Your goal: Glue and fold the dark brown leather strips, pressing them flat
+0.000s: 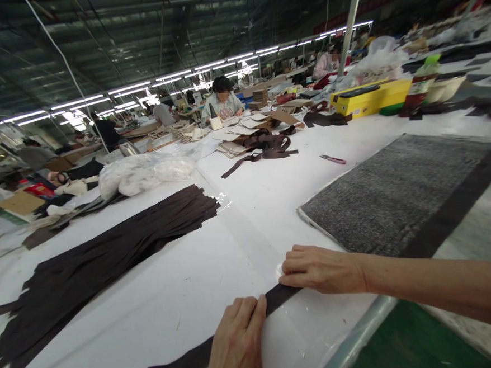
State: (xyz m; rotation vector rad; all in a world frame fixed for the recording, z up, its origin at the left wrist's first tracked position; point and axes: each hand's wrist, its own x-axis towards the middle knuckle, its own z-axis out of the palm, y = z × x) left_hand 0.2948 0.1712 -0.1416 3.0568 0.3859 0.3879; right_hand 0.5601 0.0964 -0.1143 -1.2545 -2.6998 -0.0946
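Note:
A dark brown fabric strip (pixel 178 363) lies along the front of the white table. Fingers of my left hand (pixel 239 341) are closed together and pressed on it near its middle. Farther right, my right hand (pixel 321 268) is closed over the strip's other part, thumb along its edge. A short stretch of strip shows between the two hands; the parts under my fingers are hidden. To the left is a long pile of similar dark strips (pixel 111 255). Right of my right hand lies a grey textured fabric piece (pixel 381 197) with a dark band along its near side.
Small pink-handled snips (pixel 333 159) rest on the white table (pixel 251 206). Beyond are tangled strips (pixel 268 143), cardboard pieces, a plastic bag (pixel 152 171), a yellow box (pixel 366 101) and a bottle (pixel 421 85). A person (pixel 223 104) works across the table. The table's edge (pixel 357 339) runs at lower right.

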